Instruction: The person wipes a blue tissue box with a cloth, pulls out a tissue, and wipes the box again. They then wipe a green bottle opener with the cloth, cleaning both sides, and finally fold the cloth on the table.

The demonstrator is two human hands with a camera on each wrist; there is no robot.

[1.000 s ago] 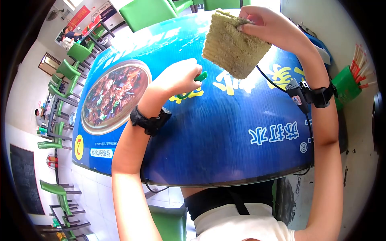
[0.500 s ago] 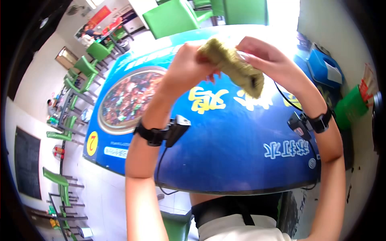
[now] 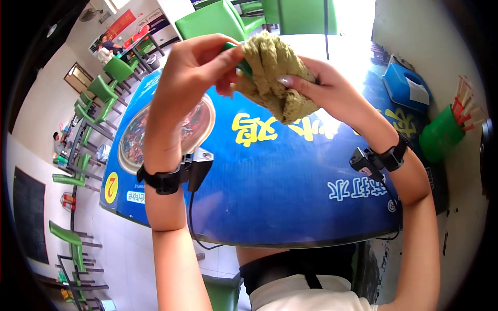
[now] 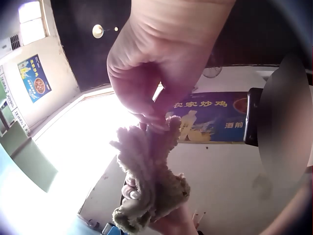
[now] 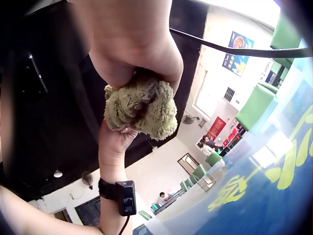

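Observation:
An olive-green towelling cloth (image 3: 277,78), bunched into folds, is held up over the table. My right hand (image 3: 332,85) grips its right side, thumb pressed on the folds. At the cloth's upper left, my left hand (image 3: 194,67) has curled fingers pinching a small green plastic piece (image 3: 244,66), partly hidden by fingers and cloth; its kind cannot be told. In the left wrist view the cloth (image 4: 151,181) hangs just below the left fingertips. The right wrist view shows the cloth (image 5: 142,107) crumpled beneath the right hand, with the left hand (image 5: 117,139) behind it.
The blue printed table (image 3: 270,192) lies beneath both arms. At its right by the wall stand a blue tissue box (image 3: 407,88) and a green holder (image 3: 441,132) with red-tipped sticks. Green chairs (image 3: 210,20) stand across the table, and cables hang from both wrist cameras.
The cloth, earlier spread flat from my right hand, is now bunched between both hands. My left hand has risen from the table to the cloth with the green piece.

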